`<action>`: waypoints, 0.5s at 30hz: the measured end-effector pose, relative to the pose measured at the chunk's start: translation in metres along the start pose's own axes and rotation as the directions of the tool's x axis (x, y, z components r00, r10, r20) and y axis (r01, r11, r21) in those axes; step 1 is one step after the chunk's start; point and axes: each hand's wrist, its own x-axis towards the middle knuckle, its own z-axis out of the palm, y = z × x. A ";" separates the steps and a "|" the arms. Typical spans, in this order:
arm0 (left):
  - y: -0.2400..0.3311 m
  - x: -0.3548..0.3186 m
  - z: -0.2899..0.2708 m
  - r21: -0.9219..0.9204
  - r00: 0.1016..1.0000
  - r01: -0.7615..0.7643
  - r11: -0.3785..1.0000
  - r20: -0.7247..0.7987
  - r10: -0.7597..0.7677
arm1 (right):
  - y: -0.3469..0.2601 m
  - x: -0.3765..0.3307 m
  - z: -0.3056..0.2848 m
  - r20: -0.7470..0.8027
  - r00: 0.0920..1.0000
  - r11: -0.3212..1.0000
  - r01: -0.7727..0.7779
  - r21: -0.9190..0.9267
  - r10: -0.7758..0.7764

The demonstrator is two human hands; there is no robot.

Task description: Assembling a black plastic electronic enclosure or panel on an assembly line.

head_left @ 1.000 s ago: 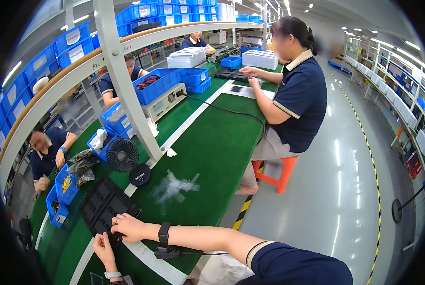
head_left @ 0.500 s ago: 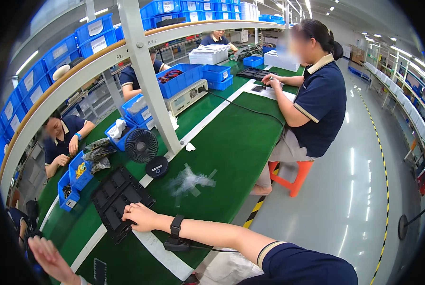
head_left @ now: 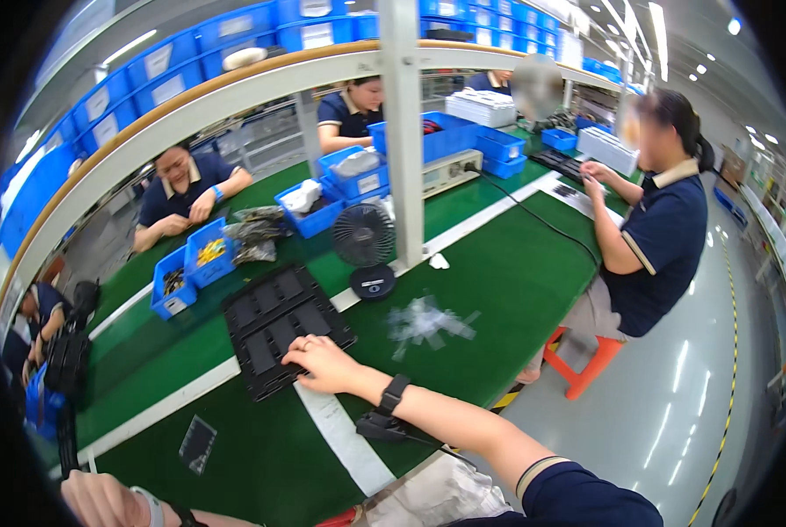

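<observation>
My right hand (head_left: 323,362) lies on the near edge of a black compartment tray (head_left: 274,316) on the green table mat, fingers spread loosely over its rim. A dark watch sits on that wrist. My left hand (head_left: 103,499) shows only partly at the lower left edge, with a light wristband, away from the tray; nothing is visible in it. A small clear bag with a dark piece (head_left: 198,443) lies on the mat between the two hands.
A black device with a cable (head_left: 384,428) lies by my right forearm on a white stripe (head_left: 345,443). Behind the tray are a small black fan (head_left: 364,235), a white post (head_left: 402,158), clear bags (head_left: 428,321) and blue bins (head_left: 187,268). Seated co-workers surround the table.
The view has swung left and closer to the table. My left hand has left the tray's near edge and dropped to the lower left corner; my right hand stays on the tray.
</observation>
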 end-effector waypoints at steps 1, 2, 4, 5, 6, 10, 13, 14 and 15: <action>0.002 0.004 -0.003 0.048 0.977 0.125 0.991 0.168 -0.131 | 0.000 -0.001 -0.002 -0.014 1.000 1.000 0.013 0.000 -0.013; 0.007 -0.001 0.009 0.117 0.963 0.232 0.966 0.113 -0.246 | -0.001 0.000 -0.002 -0.004 1.000 1.000 0.020 0.005 -0.020; -0.006 0.021 0.007 0.212 0.889 0.329 0.920 0.259 -0.377 | -0.004 0.004 -0.004 0.038 0.999 1.000 0.009 -0.010 -0.009; -0.012 0.021 0.008 0.291 0.845 0.253 0.922 0.398 -0.358 | -0.007 0.005 -0.004 0.066 0.998 1.000 -0.004 -0.024 0.006; -0.016 0.018 0.010 0.362 0.773 0.172 0.916 0.526 -0.353 | -0.011 0.006 -0.004 0.063 0.998 1.000 0.003 -0.024 -0.002; -0.041 0.012 0.007 0.718 0.609 0.556 0.418 -0.010 -0.793 | 0.007 -0.005 -0.015 0.048 0.998 0.994 -0.046 -0.094 0.050; -0.080 0.012 0.023 0.803 0.711 0.561 -0.199 -0.591 -0.380 | 0.008 -0.004 -0.016 0.050 0.999 0.999 -0.011 -0.042 0.013; -0.083 0.010 0.022 0.800 0.715 0.563 -0.209 -0.598 -0.361 | 0.002 -0.002 -0.015 0.060 0.998 0.999 -0.007 -0.051 0.010; -0.083 0.010 0.020 0.798 0.722 0.561 -0.221 -0.602 -0.340 | -0.005 0.001 -0.015 0.068 0.998 0.998 0.000 -0.061 0.004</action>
